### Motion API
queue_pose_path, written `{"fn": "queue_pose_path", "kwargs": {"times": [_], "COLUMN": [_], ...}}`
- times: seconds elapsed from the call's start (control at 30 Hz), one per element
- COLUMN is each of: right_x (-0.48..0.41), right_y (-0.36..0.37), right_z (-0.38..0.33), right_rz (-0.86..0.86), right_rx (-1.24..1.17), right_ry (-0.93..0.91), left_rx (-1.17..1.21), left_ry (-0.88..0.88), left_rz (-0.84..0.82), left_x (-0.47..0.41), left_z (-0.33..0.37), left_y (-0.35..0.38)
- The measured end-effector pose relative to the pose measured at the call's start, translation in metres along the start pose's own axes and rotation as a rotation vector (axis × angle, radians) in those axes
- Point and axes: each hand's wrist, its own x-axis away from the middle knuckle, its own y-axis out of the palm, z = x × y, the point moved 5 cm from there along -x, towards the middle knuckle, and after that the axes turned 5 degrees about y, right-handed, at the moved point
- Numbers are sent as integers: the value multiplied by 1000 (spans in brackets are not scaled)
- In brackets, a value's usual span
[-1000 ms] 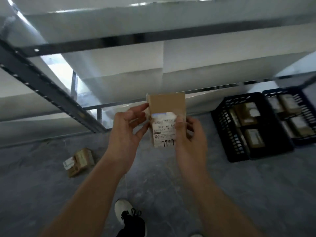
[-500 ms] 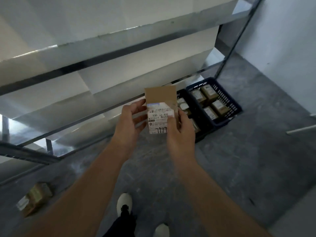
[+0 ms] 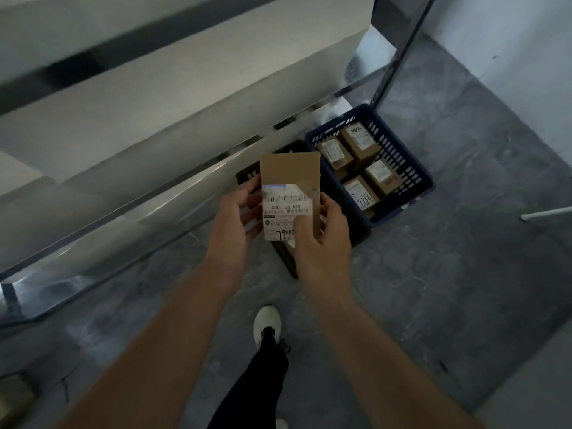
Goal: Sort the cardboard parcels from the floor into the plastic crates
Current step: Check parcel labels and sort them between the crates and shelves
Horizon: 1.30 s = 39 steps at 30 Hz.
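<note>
A small cardboard parcel [image 3: 291, 171] with a white shipping label is held upright at chest height. My left hand [image 3: 230, 221] grips its left edge, and my right hand [image 3: 322, 239] grips its lower right side with the thumb over the label. Directly behind the parcel lies a black plastic crate [image 3: 247, 176], mostly hidden by the parcel and my hands. To its right stands a blue plastic crate [image 3: 416, 178] holding several labelled cardboard parcels [image 3: 360, 142].
A metal shelving rack [image 3: 173, 97] runs along the left and back, its dark upright post [image 3: 399, 57] behind the blue crate. Another parcel [image 3: 14, 396] lies at the far left floor edge. A white rod [image 3: 546, 213] sticks in from the right. My shoe [image 3: 266, 323] stands on the grey floor.
The view has swung right and closer to the crates. Both hands still hold the parcel, which now hangs in front of the black crate. The floor parcel slid to the left edge.
</note>
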Motion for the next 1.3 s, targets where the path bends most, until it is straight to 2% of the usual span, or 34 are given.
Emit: {"fn": "queue_pose_path", "kwargs": {"times": [0.23, 0.4, 0.57, 0.9, 1.07, 1.3], "right_x": [-129, -208, -284, -378, -408, -435], "right_y": [-3, 4, 16, 66, 107, 142], "right_z": [35, 76, 122, 180, 219, 271], "right_rz": [-87, -188, -372, -599, -618, -628], "right_rx": [-29, 104, 226, 370, 432, 390], "right_ry": [91, 114, 134, 155, 223, 307], "left_rx": [-47, -63, -58, -13, -68, 31], "left_ry": [-100, -190, -195, -204, -275, -354], "left_rz": [15, 135, 273, 372, 405, 407], "left_x": [-105, -160, -209, -291, -335, -379], "left_z": [-48, -107, -157, -226, -276, -337], "left_y": [54, 75, 90, 85, 70, 52]}}
